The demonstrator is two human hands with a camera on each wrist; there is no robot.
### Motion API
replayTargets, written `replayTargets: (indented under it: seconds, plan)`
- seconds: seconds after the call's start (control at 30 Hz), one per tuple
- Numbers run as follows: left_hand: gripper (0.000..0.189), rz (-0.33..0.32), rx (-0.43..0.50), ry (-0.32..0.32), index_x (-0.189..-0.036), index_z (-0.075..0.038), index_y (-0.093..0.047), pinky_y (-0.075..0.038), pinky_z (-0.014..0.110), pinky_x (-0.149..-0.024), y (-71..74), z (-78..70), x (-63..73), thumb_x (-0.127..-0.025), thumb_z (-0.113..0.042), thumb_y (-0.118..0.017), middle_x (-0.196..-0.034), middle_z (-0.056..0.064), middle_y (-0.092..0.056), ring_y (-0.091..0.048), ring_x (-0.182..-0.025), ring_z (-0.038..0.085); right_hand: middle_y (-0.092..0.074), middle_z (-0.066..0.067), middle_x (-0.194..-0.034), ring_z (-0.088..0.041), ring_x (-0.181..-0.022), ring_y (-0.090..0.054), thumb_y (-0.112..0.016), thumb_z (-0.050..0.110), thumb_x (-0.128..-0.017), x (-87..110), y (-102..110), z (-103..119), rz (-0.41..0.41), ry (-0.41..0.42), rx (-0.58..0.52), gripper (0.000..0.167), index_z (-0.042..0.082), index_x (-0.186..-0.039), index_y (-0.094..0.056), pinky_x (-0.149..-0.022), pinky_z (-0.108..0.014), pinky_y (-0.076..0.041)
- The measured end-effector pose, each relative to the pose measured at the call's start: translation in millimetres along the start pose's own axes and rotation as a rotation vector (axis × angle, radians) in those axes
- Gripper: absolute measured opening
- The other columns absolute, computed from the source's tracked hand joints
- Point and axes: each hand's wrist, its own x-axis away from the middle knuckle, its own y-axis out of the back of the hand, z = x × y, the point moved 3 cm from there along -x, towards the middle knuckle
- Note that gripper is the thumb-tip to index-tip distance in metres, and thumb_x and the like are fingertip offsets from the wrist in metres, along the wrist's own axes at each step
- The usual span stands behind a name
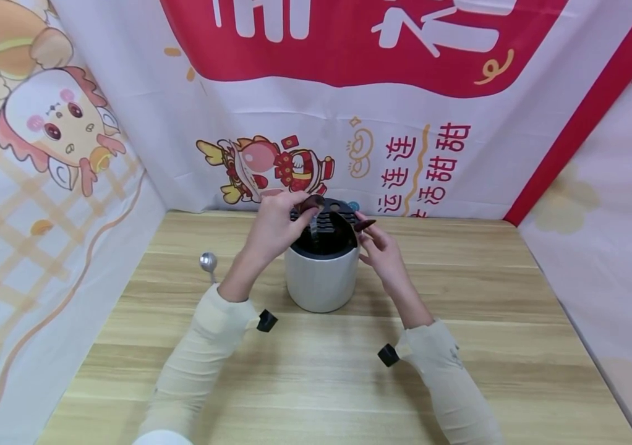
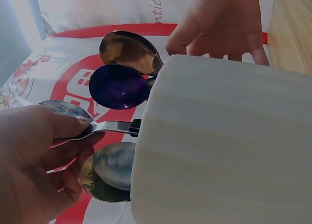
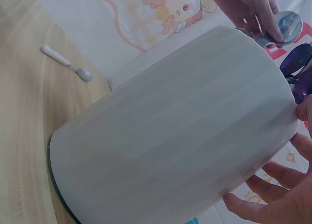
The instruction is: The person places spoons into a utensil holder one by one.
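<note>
A white ribbed utensil holder with a black slotted top stands upright on the table. My left hand pinches the bowl of a silver spoon between thumb and fingers, above the holder's opening. The spoon's handle runs down to the black top, its lower end hidden. On the holder's right side, my right hand holds the wall, with the thumb near the rim and the fingers spread along it. Between the hands, a purple spoon, a copper spoon and a gold spoon stick out, bowls outward.
Left of the holder, a small spoon with a white handle lies on the wooden table. Printed cloth hangs behind and on both sides of the table. Black blocks are fixed at both sleeve cuffs.
</note>
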Motion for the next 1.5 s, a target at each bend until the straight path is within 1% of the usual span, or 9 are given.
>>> replayTargets:
  seconds: [0.13,0.43,0.67,0.8,0.93,1.1,1.2,1.3,1.5]
  plan:
    - [0.016,0.034,-0.023,0.018,-0.106,-0.005,-0.074,-0.056,0.04,-0.079,0.3,2.8,-3.4,-0.092,-0.013,-0.07,-0.097,0.013,-0.076,-0.067,-0.084,0.027,-0.044,-0.007,-0.156,-0.032,-0.137,-0.046,-0.045,0.017,-0.106,0.5,-1,-1,0.011,-0.002,0.005,0.044,0.032,-0.147,-0.05,-0.102,-0.059,-0.048]
    - [0.013,0.135,-0.088,0.032,-0.104,-0.008,-0.075,-0.054,0.042,-0.093,-3.8,6.7,-3.2,-0.092,-0.013,-0.07,-0.103,0.009,-0.076,-0.067,-0.098,0.026,-0.045,-0.007,-0.154,-0.03,-0.133,-0.048,-0.046,0.018,-0.106,-0.2,-2,-1,0.008,0.005,-0.015,0.043,0.031,-0.147,-0.051,-0.103,-0.06,-0.047]
    - [0.027,0.114,-0.01,0.05,-0.121,-0.01,-0.07,-0.054,0.042,-0.1,4.1,8.1,0.3,-0.097,-0.023,-0.064,-0.119,0.009,-0.072,-0.065,-0.11,0.024,-0.042,-0.006,-0.157,-0.031,-0.137,-0.046,-0.044,0.016,-0.106,0.5,-2,2,0.007,-0.001,-0.006,0.044,0.031,-0.147,-0.05,-0.103,-0.059,-0.047]
    - [0.03,0.053,0.059,0.092,-0.125,-0.01,-0.067,-0.056,0.041,-0.097,16.5,14.9,5.9,-0.099,-0.025,-0.061,-0.119,0.009,-0.071,-0.065,-0.109,0.022,-0.041,-0.004,-0.158,-0.031,-0.139,-0.045,-0.044,0.017,-0.107,0.2,-2,3,0.008,-0.014,0.008,0.044,0.033,-0.147,-0.05,-0.103,-0.058,-0.047]
    - [0.026,-0.049,0.121,0.12,-0.119,-0.005,-0.068,-0.058,0.041,-0.092,31.6,31.0,14.4,-0.101,-0.021,-0.059,-0.112,0.013,-0.072,-0.068,-0.103,0.025,-0.042,-0.004,-0.157,-0.03,-0.137,-0.046,-0.044,0.017,-0.107,-0.5,-2,3,0.004,-0.015,0.0,0.044,0.034,-0.147,-0.05,-0.103,-0.058,-0.048]
    - [0.025,-0.142,0.156,0.216,-0.111,0.0,-0.069,-0.056,0.022,-0.083,46.7,65.2,29.9,-0.101,-0.021,-0.059,-0.104,0.015,-0.073,-0.067,-0.093,0.022,-0.042,-0.005,-0.157,-0.03,-0.136,-0.046,-0.044,0.016,-0.106,-0.2,-2,3,-0.001,-0.012,-0.007,0.044,0.031,-0.148,-0.049,-0.103,-0.057,-0.048]
    - [0.026,-0.15,0.16,0.299,-0.11,-0.001,-0.069,-0.051,0.013,-0.08,51.8,86.2,40.9,-0.1,-0.022,-0.058,-0.103,0.015,-0.072,-0.064,-0.09,0.014,-0.04,-0.004,-0.158,-0.031,-0.139,-0.045,-0.044,0.017,-0.106,0.0,-1,3,-0.002,-0.018,0.004,0.044,0.032,-0.148,-0.049,-0.103,-0.057,-0.048]
    - [0.026,-0.142,0.164,0.36,-0.11,0.001,-0.068,-0.05,0.011,-0.079,53.9,103.9,52.5,-0.1,-0.021,-0.058,-0.103,0.016,-0.072,-0.061,-0.088,0.006,-0.04,-0.003,-0.158,-0.031,-0.14,-0.045,-0.044,0.018,-0.106,0.1,-1,2,-0.001,-0.021,0.006,0.044,0.032,-0.148,-0.049,-0.103,-0.057,-0.048]
    - [0.021,-0.159,0.15,0.407,-0.108,0.006,-0.067,-0.049,0.006,-0.074,52.6,129.4,73.0,-0.097,-0.009,-0.059,-0.101,0.023,-0.071,-0.058,-0.08,-0.005,-0.04,-0.005,-0.159,-0.032,-0.14,-0.043,-0.044,0.018,-0.107,-0.1,-1,-1,0.003,-0.021,0.005,0.044,0.033,-0.148,-0.048,-0.104,-0.058,-0.047]
